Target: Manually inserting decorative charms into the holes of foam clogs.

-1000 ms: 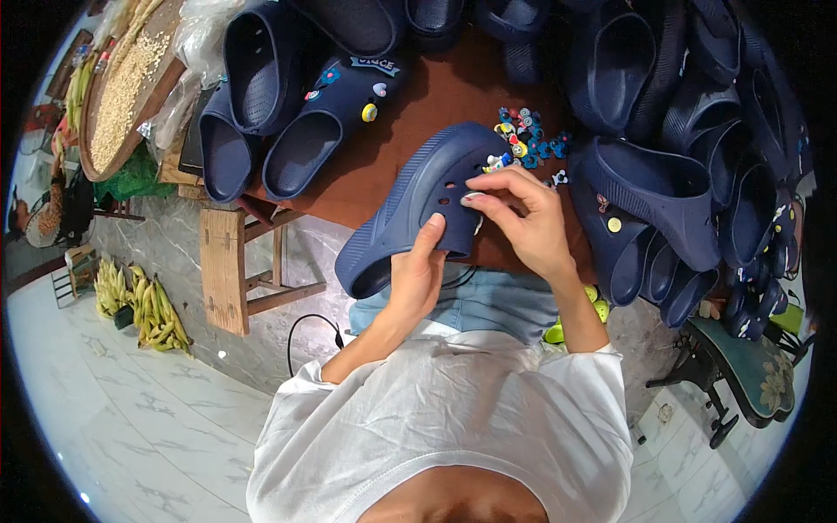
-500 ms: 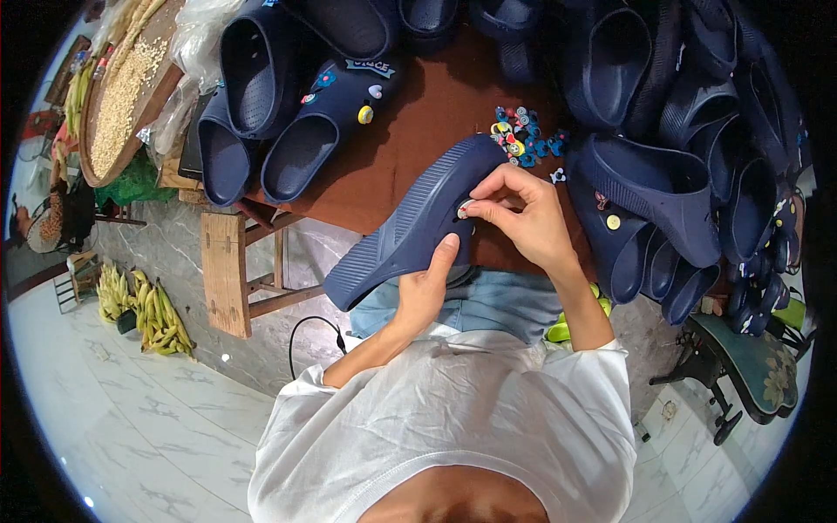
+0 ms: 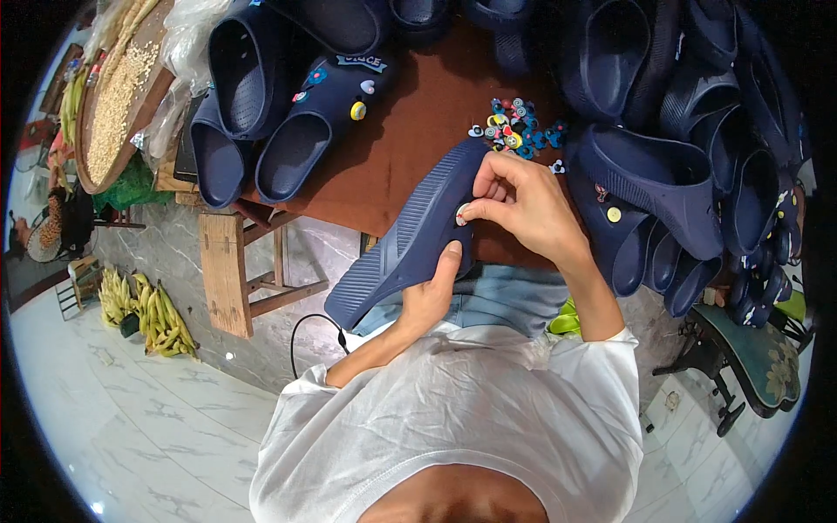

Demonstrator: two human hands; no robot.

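**Charm fitting on a navy clog, sole side up**

Right hand (image 3: 523, 209): fingers pinched together on a small pale charm (image 3: 461, 214), pressing it against the side of the clog. The charm is mostly hidden by the fingertips; its shape cannot be told.

Left hand (image 3: 433, 292): clamped on the clog from below, thumb up along the near edge, palm under the heel end.

Clog (image 3: 410, 240): navy, turned so the ridged sole faces up, held tilted in the air over the lap at the table's near edge, toe pointing down to the person's left.

Loose charms (image 3: 514, 131): a small many-coloured heap on the brown table (image 3: 410, 148), just beyond the right hand.

Finished pair (image 3: 296, 131): two navy clogs, charms already on the uppers, lying at the table's left.

Clog pile (image 3: 697, 148): many navy clogs stacked at the right, some carrying charms.

Also present: a shallow basket of grain (image 3: 113, 105) far left, bananas (image 3: 148, 309) on the tiled floor, a chair (image 3: 750, 357) at lower right.

Handling note: the step likely goes best with the left hand bracing directly behind the hole, and the right thumb pushing the charm's stud straight in rather than at a slant, so the stud seats fully and the soft wall does not buckle.
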